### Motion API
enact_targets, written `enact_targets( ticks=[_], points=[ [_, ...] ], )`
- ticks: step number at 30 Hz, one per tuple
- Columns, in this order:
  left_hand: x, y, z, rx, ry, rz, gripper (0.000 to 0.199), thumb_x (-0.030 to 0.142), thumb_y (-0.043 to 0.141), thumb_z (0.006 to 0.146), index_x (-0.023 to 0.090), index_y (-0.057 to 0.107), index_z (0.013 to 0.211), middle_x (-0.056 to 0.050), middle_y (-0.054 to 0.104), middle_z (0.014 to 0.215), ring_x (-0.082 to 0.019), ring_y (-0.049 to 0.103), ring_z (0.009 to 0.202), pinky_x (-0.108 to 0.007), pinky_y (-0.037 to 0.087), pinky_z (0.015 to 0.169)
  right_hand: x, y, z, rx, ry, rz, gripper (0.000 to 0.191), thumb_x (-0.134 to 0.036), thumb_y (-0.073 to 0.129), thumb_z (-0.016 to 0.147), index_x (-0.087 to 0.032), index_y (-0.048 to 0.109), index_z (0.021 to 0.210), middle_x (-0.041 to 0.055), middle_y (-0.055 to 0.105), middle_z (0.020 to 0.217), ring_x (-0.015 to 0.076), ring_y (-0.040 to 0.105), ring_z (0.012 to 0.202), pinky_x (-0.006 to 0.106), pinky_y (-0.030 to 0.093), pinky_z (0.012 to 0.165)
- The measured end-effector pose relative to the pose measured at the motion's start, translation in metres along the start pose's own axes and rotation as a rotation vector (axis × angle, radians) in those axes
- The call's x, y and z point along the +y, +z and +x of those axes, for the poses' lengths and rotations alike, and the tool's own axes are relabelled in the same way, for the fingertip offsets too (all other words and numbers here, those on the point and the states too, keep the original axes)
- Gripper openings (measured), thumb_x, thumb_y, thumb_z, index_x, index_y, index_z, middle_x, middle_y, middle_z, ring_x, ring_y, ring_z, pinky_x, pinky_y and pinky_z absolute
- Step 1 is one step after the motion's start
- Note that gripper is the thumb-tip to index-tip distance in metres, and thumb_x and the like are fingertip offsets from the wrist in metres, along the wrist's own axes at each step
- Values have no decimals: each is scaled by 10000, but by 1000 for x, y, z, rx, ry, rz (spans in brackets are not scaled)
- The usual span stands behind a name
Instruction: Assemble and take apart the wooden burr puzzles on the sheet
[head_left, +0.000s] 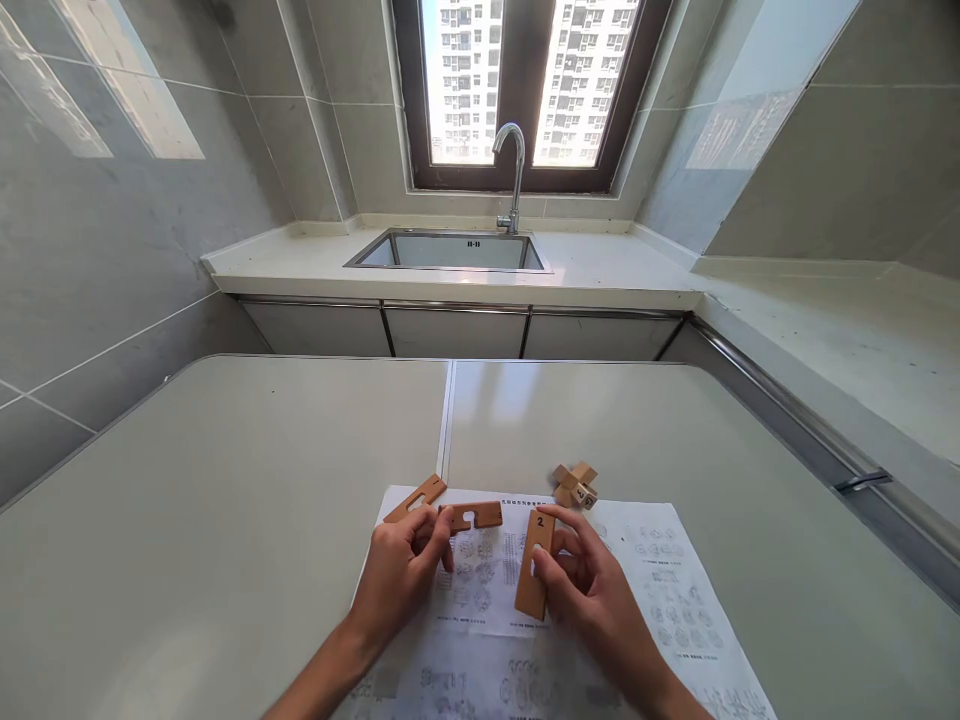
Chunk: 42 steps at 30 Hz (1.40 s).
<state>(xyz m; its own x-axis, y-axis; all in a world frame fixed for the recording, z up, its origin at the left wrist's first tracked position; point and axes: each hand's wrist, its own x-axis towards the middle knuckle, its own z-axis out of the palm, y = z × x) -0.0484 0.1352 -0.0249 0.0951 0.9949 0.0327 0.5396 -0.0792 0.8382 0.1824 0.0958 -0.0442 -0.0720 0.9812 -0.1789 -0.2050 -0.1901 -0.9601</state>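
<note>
My left hand (409, 560) pinches the left end of a flat wooden puzzle piece (487, 514) with a notched cutout. Another wooden puzzle piece (431, 489), slotted, lies tilted just behind that hand on the printed sheet. Between the thumb and fingers of my right hand (585, 580) is a wooden puzzle piece marked 2 (531, 580), held nearly upright. My thumb covers part of its middle. Beyond the right hand stands an assembled wooden cross puzzle (576, 484) with printed digits, at the sheet's far edge.
A printed instruction sheet (675, 580) with small diagrams lies under both hands on the pale table (225, 480). Past the table's far edge is a white counter (600, 262) with a sink (450, 268) and a faucet (516, 180). A side counter (847, 330) runs along the right.
</note>
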Motion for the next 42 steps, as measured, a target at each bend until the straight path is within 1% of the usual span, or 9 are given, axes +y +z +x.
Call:
enact_targets(
  ticks=[6, 14, 17, 20, 22, 25, 27, 31, 42],
  points=[
    [-4, 4, -5, -32, 251, 209, 473, 362, 564, 973, 211, 432, 544, 53, 460, 447, -101, 387, 405, -245, 275, 445, 7, -3, 0, 75, -85, -299, 445, -596, 680, 938, -232, 598, 1182, -26, 628, 682, 148, 553, 535, 228, 451, 475],
    [-9, 5, -8, -1, 502, 349, 455, 216, 611, 929, 193, 382, 536, 85, 369, 436, -71, 324, 389, -237, 253, 434, 0, -6, 4, 121, -109, -426, 468, -615, 650, 930, -224, 608, 1184, 92, 764, 1007, 199, 693, 610, 309, 581, 550],
    [-6, 7, -7, 50, 596, 388, 417, 204, 605, 948, 204, 423, 573, 73, 422, 472, -93, 388, 436, -254, 303, 460, -1, -6, 4, 105, -97, -425, 445, -597, 650, 935, -219, 623, 1169, 68, 760, 879, 203, 669, 568, 312, 563, 521],
    [1, 7, -8, 65, 661, 380, 225, 203, 637, 940, 216, 573, 725, 16, 621, 664, -154, 574, 651, -280, 478, 618, -3, -4, 3, 8, -56, -375, 412, -556, 648, 955, -229, 623, 1204, 20, 708, 722, 224, 674, 575, 322, 572, 531],
    [6, 5, -9, 19, 676, 360, 56, 205, 675, 918, 221, 640, 878, -43, 719, 924, -212, 644, 899, -349, 555, 810, -5, -2, 2, -78, -63, -326, 396, -500, 666, 963, -238, 630, 1259, 59, 750, 872, 242, 726, 700, 359, 625, 659],
    [11, 3, -10, -118, 712, 379, 255, 238, 749, 889, 247, 672, 1133, -85, 688, 1307, -287, 584, 1247, -439, 536, 1038, -6, 0, 0, -202, -141, -269, 351, -402, 678, 975, -255, 676, 1295, 131, 664, 1367, 283, 732, 1067, 430, 609, 959],
    [12, 3, -11, -210, 736, 421, 427, 265, 784, 876, 272, 645, 1280, -83, 627, 1449, -312, 515, 1368, -471, 503, 1116, -6, 1, -1, -249, -183, -280, 302, -362, 659, 991, -255, 715, 1267, 129, 585, 1487, 311, 656, 1251, 458, 560, 1062],
    [7, 4, -9, -240, 740, 484, 425, 229, 743, 897, 280, 644, 1307, -75, 628, 1469, -328, 512, 1392, -520, 489, 1136, -3, 0, -1, -200, -204, -340, 235, -341, 605, 1025, -237, 727, 1198, 140, 647, 1391, 307, 643, 1260, 462, 550, 1065],
    [-13, 0, 2, 33, 660, 550, 322, 6, 530, 812, 212, 656, 1024, -70, 730, 1278, -303, 604, 1280, -525, 475, 1096, -3, 1, -1, -150, -185, -439, 162, -370, 561, 1038, -234, 650, 1025, 69, 707, 995, 233, 684, 902, 362, 555, 831]
  ],
)
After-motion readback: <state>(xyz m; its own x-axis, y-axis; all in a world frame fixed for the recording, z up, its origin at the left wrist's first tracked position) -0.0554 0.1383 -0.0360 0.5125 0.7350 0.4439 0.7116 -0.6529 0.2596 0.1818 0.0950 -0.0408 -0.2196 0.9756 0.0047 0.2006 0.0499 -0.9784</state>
